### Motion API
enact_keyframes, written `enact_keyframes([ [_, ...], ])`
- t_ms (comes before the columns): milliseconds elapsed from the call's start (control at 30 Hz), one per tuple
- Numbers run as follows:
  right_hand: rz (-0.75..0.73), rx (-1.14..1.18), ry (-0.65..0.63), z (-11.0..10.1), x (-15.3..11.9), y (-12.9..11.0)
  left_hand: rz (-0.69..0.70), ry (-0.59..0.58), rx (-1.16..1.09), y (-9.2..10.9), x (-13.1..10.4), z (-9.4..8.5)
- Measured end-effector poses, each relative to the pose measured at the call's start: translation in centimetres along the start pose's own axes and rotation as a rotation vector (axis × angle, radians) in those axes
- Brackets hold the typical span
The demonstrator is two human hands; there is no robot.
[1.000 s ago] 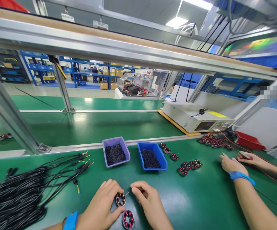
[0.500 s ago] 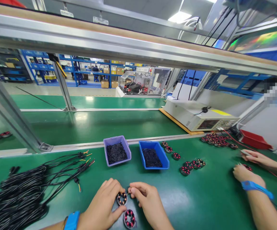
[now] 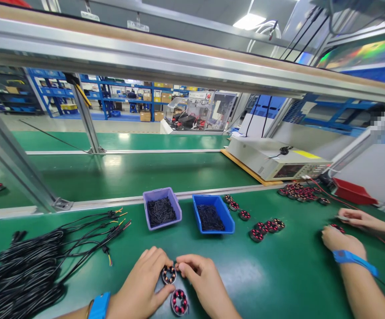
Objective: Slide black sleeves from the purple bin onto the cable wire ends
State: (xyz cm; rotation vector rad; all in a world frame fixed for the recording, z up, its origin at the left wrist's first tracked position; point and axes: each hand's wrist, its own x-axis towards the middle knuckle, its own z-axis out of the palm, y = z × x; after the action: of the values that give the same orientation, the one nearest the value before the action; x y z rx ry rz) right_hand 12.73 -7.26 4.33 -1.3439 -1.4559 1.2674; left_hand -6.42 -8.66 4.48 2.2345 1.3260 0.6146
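Note:
My left hand [image 3: 142, 283] grips a small ring-shaped motor stator [image 3: 169, 279] with copper-coloured windings, holding it at the table surface. My right hand [image 3: 204, 283] is pinched closed at the right rim of that stator, on a thin wire lead mostly hidden by the fingertips. Just below, a second stator [image 3: 179, 302] with red windings lies between my hands, close to my left thumb. A blue wristband [image 3: 100, 305] is on my left wrist.
A purple bin [image 3: 178, 217] and a blue bin [image 3: 230, 227] hold short black pieces. Black cables [image 3: 29, 266] lie left. Several stators [image 3: 257, 235] sit right of the bins. A co-worker's hands [image 3: 340, 241] work at far right near a red tray [image 3: 354, 192]. A metal upright [image 3: 19, 155] stands left.
My right fingertips have moved slightly left, closer to the stator's rim. My left hand keeps its hold. The co-worker's hands have shifted a little.

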Motion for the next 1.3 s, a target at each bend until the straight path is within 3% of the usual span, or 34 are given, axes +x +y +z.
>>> enact_keyframes([
  [200,-0.297,-0.365,-0.026,-0.4,-0.2,-0.1,-0.001,-0.013,-0.007,0.1,0.0,0.1],
  [300,-0.364,-0.491,-0.006,-0.1,-0.1,0.4,-0.004,-0.029,-0.009,0.0,0.1,0.2],
  [500,-0.432,-0.548,0.000,0.8,-0.5,1.1,-0.007,-0.022,-0.010,-0.2,-0.1,0.4],
  [767,-0.555,-0.506,-0.193,-0.7,-1.4,0.1,-0.003,0.034,-0.034,-0.1,-0.1,0.4],
  [833,-0.541,-0.510,-0.160,-1.1,-1.5,0.0,0.007,0.055,-0.045,-0.1,-0.3,0.2],
  [933,-0.484,-0.468,0.038,-2.0,-1.8,0.4,0.045,0.088,-0.086,-0.6,-1.1,0.0],
  [1033,-0.434,-0.409,0.152,-3.1,-2.7,1.2,0.161,0.055,-0.050,-1.2,-1.7,1.0],
  [1167,-0.454,-0.370,0.144,-3.8,-4.6,2.4,0.353,-0.002,0.157,-1.6,-1.3,4.1],
  [1300,-0.430,-0.324,0.185,-3.9,-6.0,3.7,0.378,-0.010,0.220,-1.7,-1.5,6.5],
])
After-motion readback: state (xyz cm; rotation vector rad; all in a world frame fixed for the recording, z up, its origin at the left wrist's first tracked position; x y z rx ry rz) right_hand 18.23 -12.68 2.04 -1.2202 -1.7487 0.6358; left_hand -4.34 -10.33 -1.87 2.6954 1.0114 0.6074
